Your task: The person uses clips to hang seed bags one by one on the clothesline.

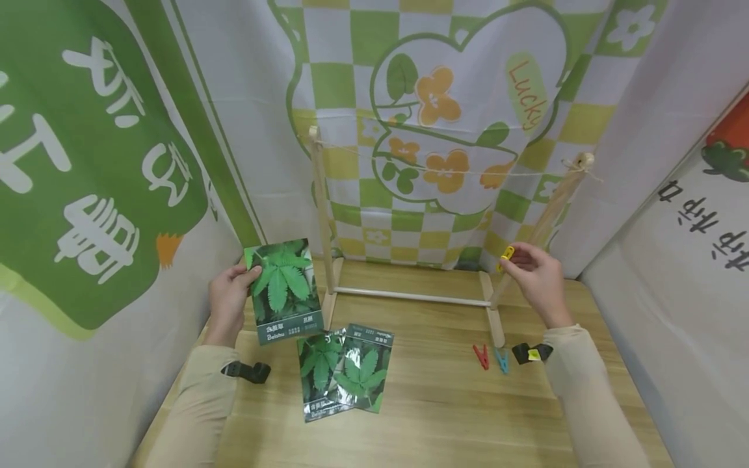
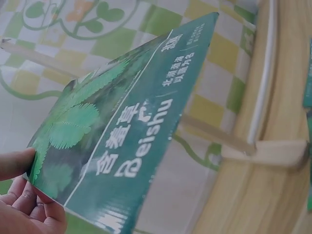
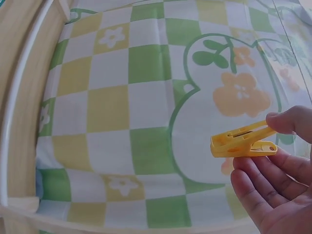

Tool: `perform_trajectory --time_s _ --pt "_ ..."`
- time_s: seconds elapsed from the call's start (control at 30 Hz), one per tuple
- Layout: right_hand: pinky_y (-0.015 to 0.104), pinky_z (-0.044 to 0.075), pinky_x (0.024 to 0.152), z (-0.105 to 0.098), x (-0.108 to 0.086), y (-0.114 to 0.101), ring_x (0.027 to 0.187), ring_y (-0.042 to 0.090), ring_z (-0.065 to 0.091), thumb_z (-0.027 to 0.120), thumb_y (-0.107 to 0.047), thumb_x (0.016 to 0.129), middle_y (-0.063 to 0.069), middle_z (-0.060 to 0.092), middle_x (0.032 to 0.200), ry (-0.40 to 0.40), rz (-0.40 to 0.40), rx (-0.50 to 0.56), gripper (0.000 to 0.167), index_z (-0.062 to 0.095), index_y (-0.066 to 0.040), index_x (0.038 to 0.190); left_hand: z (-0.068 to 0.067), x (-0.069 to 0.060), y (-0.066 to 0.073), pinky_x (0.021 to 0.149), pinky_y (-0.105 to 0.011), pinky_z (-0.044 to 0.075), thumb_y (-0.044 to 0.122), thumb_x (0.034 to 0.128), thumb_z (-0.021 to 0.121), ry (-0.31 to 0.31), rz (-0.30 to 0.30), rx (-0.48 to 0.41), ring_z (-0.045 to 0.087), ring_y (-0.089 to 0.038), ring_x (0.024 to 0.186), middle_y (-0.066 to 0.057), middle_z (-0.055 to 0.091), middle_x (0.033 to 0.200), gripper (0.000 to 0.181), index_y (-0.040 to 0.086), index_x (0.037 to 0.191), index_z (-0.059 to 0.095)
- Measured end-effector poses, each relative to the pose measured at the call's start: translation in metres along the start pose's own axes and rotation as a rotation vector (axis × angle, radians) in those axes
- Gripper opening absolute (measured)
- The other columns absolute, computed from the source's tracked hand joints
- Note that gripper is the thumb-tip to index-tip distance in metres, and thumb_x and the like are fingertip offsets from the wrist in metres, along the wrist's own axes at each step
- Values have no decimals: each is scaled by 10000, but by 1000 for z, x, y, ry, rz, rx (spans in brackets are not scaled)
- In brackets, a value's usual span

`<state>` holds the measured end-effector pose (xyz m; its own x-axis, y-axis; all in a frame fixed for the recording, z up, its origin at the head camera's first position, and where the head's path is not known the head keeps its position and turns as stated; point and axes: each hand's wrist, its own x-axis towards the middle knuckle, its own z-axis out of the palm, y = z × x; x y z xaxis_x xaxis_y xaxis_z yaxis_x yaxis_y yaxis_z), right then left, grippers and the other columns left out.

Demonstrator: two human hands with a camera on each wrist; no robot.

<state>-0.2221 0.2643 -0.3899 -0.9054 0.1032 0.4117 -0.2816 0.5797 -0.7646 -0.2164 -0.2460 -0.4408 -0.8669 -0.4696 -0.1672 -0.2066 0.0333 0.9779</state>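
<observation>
My left hand (image 1: pixel 229 300) pinches the left edge of a green leaf-printed packet (image 1: pixel 285 290), held up left of the wooden frame's left post. In the left wrist view the thumb and fingers of the hand (image 2: pixel 27 200) grip a corner of the packet (image 2: pixel 112 131). A yellow clothespin (image 1: pixel 506 259) is between the thumb and fingers of my right hand (image 1: pixel 541 283), near the right post. The right wrist view shows the clothespin (image 3: pixel 243 141) in the hand (image 3: pixel 278 180), its jaw end pointing left. Two similar packets (image 1: pixel 320 370) (image 1: pixel 364 370) lie overlapping on the table.
A wooden frame (image 1: pixel 323 214) stands at the back with a string (image 1: pixel 421 168) tied between its posts and a white bar (image 1: pixel 409 296) low down. Red (image 1: pixel 482 357) and blue (image 1: pixel 502 361) clothespins lie near its right foot. A patterned curtain (image 1: pixel 374 84) hangs behind.
</observation>
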Motion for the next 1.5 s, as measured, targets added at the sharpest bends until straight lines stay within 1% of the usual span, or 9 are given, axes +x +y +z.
perform_trajectory --time_s 0.17,0.27,0.5,0.67,0.83,0.93,1.13,1.3,1.5 --pt "12 471 701 -1 4 -10 756 -158 544 731 -55 852 288 678 1007 -12 -12 34 323 644 97 1123 3 -3 12 746 -157 516 235 900 711 -52 -9 -141 599 -22 831 102 619 957 223 106 1064 633" --pt "21 481 702 -2 7 -16 764 -145 560 726 -47 854 269 677 989 -19 -31 41 308 647 91 1118 5 -6 19 743 -147 516 239 899 712 -79 -2 -172 602 -29 842 81 618 971 226 100 1054 625" --pt "36 497 713 -2 17 -32 787 -124 578 723 -66 865 217 671 979 -48 -86 44 302 648 67 1126 9 -9 36 726 -144 515 232 909 699 -110 39 -172 600 -39 835 58 619 959 185 103 1016 618" --pt "38 500 732 -2 24 -45 810 -111 590 733 -74 861 208 663 1004 -65 -118 74 316 646 51 1139 17 -11 47 700 -154 510 196 910 697 -141 83 -187 599 -31 775 74 639 888 152 90 986 619" --pt "45 504 739 -2 30 -58 819 -94 602 735 -75 860 186 666 1014 -80 -135 99 328 642 44 1151 24 -12 55 697 -152 506 194 910 696 -156 107 -164 589 -22 757 88 633 869 123 120 951 608" --pt "56 513 742 -2 35 -65 821 -72 611 729 -73 865 83 670 975 -81 -151 119 319 641 53 1144 26 -11 59 699 -150 502 206 908 701 -159 118 -154 581 -25 757 81 628 876 128 130 943 604" --pt "82 527 731 -3 47 -76 800 -61 632 737 -58 851 -189 638 873 -20 -168 153 294 654 63 1106 32 -11 69 704 -147 505 206 898 713 -195 141 -181 588 -32 770 75 640 884 148 126 963 607" --pt "92 523 732 -2 57 -87 795 -51 628 744 -100 854 -222 636 858 -22 -171 122 282 666 29 1093 36 -9 79 694 -143 506 199 887 724 -198 171 -193 602 -24 758 93 667 855 145 138 964 617" --pt "96 522 726 5 65 -99 779 -46 627 755 -74 838 -224 640 837 15 -208 153 269 685 46 1068 42 -8 87 681 -148 509 171 886 724 -202 204 -202 618 -32 767 72 672 874 143 128 972 618"
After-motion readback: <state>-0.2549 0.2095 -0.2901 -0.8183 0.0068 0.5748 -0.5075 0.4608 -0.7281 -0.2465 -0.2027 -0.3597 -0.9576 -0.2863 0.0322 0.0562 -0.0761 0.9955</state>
